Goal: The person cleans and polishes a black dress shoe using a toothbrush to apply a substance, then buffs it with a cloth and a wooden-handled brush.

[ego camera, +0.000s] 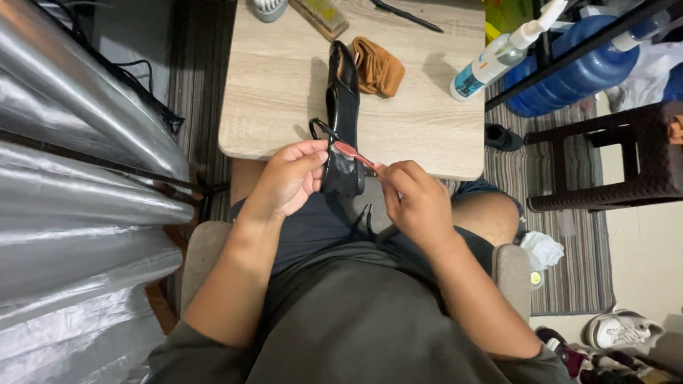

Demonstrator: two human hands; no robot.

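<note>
A glossy black shoe (343, 107) lies lengthwise on the light wooden table (277, 85), its heel end hanging over the near edge. My left hand (288, 178) grips the heel end and the shoe's thin black strap. My right hand (416, 199) pinches a small red strip (350, 151) that runs across to the left thumb, over the shoe's heel. A folded brown cloth (377, 67) rests on the table just right of the shoe.
A white spray bottle (498, 60) lies at the table's right edge. A brush (320, 16) and a black stick (405, 14) sit at the far side. Big blue water bottle (569, 71) and dark stool (612, 160) stand to the right; silvery covering (78, 199) to the left.
</note>
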